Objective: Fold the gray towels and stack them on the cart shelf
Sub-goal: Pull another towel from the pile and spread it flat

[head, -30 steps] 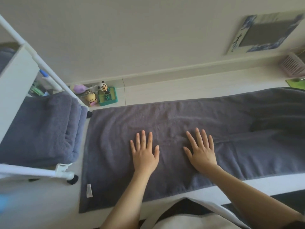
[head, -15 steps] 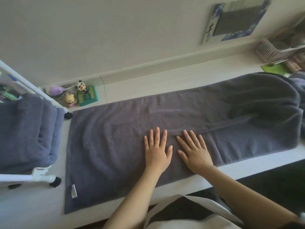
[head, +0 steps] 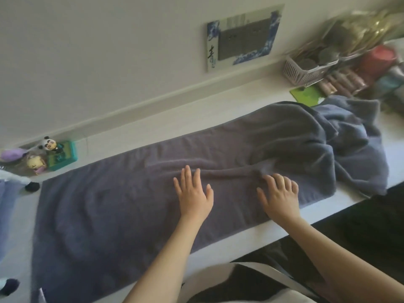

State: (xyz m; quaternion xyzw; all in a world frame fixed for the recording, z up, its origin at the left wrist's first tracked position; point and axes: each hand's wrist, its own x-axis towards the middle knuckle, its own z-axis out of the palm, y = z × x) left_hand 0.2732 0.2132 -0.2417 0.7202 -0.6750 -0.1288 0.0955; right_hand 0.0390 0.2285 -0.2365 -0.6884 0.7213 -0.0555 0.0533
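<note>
With both our hands, the left hand [head: 194,194] and right hand [head: 281,195], pressed flat and gripping nothing on the gray towel [head: 122,206] spread across the surface [head: 218,114], its bunched right end [head: 317,149] could fold crooked.

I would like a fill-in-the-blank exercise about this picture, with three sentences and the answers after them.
1. Both hands, the left hand and the right hand, lie flat on the ____ towel.
2. The panda figure stands on a ____ box.
3. The far right end of the towel is ____, not flat.

Missing words: gray; green; bunched up
</note>
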